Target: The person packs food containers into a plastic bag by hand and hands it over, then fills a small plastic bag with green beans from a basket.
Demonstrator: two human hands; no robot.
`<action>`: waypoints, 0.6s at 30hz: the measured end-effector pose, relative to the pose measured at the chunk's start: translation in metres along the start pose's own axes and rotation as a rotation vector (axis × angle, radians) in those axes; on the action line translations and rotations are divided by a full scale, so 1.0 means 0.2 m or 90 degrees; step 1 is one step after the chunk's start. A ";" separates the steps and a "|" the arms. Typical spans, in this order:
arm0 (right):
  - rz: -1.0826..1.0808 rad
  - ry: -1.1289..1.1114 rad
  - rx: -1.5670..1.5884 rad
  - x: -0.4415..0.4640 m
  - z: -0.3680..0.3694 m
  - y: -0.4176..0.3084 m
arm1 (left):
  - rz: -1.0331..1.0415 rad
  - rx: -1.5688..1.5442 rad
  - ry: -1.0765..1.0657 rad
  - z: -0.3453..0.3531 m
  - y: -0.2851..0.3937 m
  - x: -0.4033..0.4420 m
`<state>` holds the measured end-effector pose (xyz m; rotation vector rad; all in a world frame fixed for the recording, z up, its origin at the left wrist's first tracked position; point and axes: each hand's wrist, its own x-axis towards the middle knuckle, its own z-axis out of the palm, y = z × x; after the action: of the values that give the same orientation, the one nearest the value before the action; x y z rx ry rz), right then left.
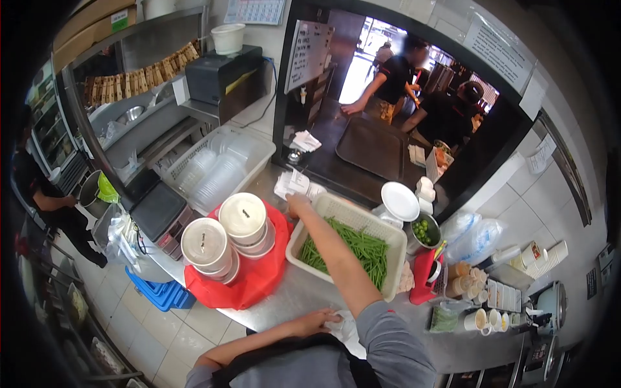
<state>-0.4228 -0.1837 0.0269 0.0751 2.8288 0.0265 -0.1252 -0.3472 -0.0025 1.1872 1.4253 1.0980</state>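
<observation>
A person's left hand (320,321) is gripping crumpled white material (348,335) at the steel table's (304,288) near edge; the right hand (298,204) is reaching to paper slips (293,184) by the far edge, its grip unclear. Green beans (369,258) are lying in a basket (396,268) beneath the right forearm (336,249).

Handwriting on whiteboard (309,55) illegible, calendar (254,11) figures too small to read, print on wall notice (498,50) unresolved, green label (119,21) on cardboard box (87,37) unreadable
</observation>
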 end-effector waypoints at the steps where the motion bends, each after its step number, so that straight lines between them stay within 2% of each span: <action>1: -0.020 -0.002 0.031 -0.04 -0.04 0.01 | 0.041 0.061 0.012 -0.01 0.01 -0.01; 3: -0.098 0.036 0.116 -0.05 -0.05 0.08 | 0.127 0.176 0.021 -0.05 0.04 -0.02; 5: -0.120 0.124 0.207 -0.28 -0.19 0.07 | 0.147 0.173 0.001 -0.08 0.00 0.00; 6: -0.198 0.187 0.251 -0.39 -0.22 0.12 | 0.136 0.172 0.017 -0.09 0.02 -0.01; 7: -0.216 0.276 0.283 -0.62 -0.31 0.10 | 0.123 0.172 0.030 -0.10 0.04 -0.02; 8: -0.250 0.285 0.302 -0.83 -0.38 0.10 | 0.102 0.153 0.019 -0.13 0.10 -0.02; 11: -0.266 0.136 0.355 -1.38 -0.43 0.12 | 0.012 0.079 0.018 -0.15 0.15 -0.04; 14: -0.240 -0.007 0.420 -1.75 -0.30 0.06 | 0.004 0.029 0.008 -0.17 0.07 -0.03; 17: -0.172 0.054 0.439 -1.92 0.00 0.01 | -0.042 -0.089 0.002 -0.16 -0.03 0.00; 18: -0.140 0.081 0.438 -1.95 0.07 -0.01 | -0.027 -0.073 0.003 -0.16 -0.01 0.00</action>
<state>-0.0485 -0.2077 0.1318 -0.0901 2.8117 -1.0147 -0.1575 -0.3501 0.0009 1.0685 1.3669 1.1387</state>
